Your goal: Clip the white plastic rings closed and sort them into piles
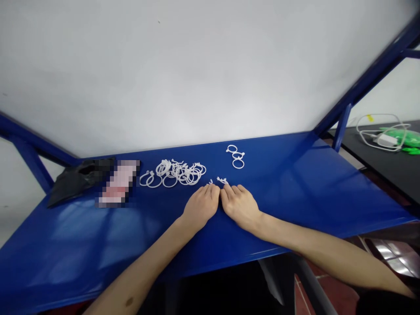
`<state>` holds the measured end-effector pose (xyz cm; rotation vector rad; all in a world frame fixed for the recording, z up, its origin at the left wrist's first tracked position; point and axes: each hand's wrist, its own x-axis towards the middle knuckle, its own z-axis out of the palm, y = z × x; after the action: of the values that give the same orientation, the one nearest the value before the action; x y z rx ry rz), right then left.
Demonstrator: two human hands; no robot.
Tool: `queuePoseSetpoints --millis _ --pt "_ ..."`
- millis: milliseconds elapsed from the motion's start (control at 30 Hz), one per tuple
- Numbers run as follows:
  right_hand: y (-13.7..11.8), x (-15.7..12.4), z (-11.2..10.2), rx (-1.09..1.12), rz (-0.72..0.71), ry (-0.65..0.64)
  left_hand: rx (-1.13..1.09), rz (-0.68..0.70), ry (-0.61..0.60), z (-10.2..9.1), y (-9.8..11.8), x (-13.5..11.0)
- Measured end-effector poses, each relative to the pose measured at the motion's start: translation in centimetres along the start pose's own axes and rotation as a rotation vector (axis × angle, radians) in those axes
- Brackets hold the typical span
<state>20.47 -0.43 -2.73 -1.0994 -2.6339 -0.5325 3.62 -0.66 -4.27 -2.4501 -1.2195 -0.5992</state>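
Observation:
My left hand (202, 204) is closed, its fingers curled with a small white plastic end showing just beyond them. Right beside it, my right hand (241, 205) is also closed, with the knobbed end of a white plastic ring (222, 180) sticking out past the fingertips. My fingers hide most of what they grip. Left of my hands lies a tangled pile of white plastic rings (183, 173), each with a small knob or eyelet. Beyond my right hand, three similar rings (238, 163) lie in a short row.
The blue table (288, 175) stands against a pale wall. At its left lie a black bag (77, 181) and a pixelated pink, dark-edged object (120, 181). A blue frame post (343, 129) rises at right; past it, a dark table holds a white cable (361, 135) and a green item (405, 137).

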Motion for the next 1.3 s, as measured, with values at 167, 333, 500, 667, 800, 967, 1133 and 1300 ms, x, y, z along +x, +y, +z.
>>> queuePoseSetpoints --millis 167,333,500,667,800,967,1133,1300 --pt "2.2 0.6 0.4 0.184 -0.163 0.081 -0.163 0.015 -0.006 -0.3 -1.7 -0.1" --pt "4.7 1.4 0.6 0.377 -0.108 0.224 -0.224 -0.037 0.107 -0.6 -3.9 -0.2" --pt "7.9 1.5 1.8 0.348 0.203 0.166 -0.09 -0.168 0.128 -1.0 -6.0 -0.4" --pt "10.2 1.3 3.4 0.344 0.217 -0.02 -0.027 -0.289 0.116 -1.0 -7.5 -0.7" --pt "10.2 1.4 3.3 0.37 0.197 -0.082 0.036 -0.337 0.127 -1.0 -7.7 -0.8" --pt "9.8 1.3 2.5 0.483 0.149 -0.103 0.041 -0.417 0.065 -0.7 -7.9 -1.0" --pt "9.2 1.2 1.6 0.642 0.11 -0.112 0.016 -0.472 -0.058 -0.1 -8.0 -1.1" --pt "8.8 0.9 1.2 0.687 0.054 -0.123 -0.002 -0.523 -0.127 0.6 -8.3 -1.4"
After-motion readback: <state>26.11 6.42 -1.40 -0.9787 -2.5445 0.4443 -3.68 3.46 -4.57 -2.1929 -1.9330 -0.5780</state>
